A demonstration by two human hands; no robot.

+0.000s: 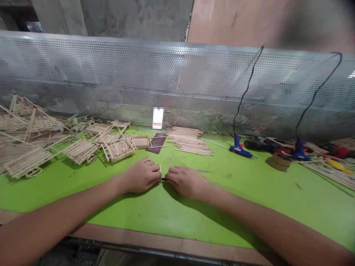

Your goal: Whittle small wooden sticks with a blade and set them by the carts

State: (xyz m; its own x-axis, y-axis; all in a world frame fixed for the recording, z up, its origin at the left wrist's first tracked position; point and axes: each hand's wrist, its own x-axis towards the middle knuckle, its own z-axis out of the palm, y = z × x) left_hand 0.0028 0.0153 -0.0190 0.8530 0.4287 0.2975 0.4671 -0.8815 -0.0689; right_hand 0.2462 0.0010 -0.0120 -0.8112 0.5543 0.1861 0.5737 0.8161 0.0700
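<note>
Both of my hands rest low over the green tabletop [172, 218], close together near the middle. My left hand [142, 176] is closed, fingers curled, with a small pale wooden piece [160, 168] showing at its fingertips. A thin dark tool [164, 179] bridges the narrow gap between the hands. My right hand [188, 181] is closed on this tool; most of it is hidden by the fingers, so its exact kind cannot be made out. Beyond the hands lies a pile of thin wooden sticks [191, 140], beside a dark flat sheet [156, 143].
Small wooden stick carts [118, 147] and larger stick frames [27, 114] crowd the left. Two blue glue guns [240, 147] with hanging black cords stand right, near a brown tape roll [278, 162] and loose sticks [330, 173]. A perforated metal screen [124, 85] rises behind.
</note>
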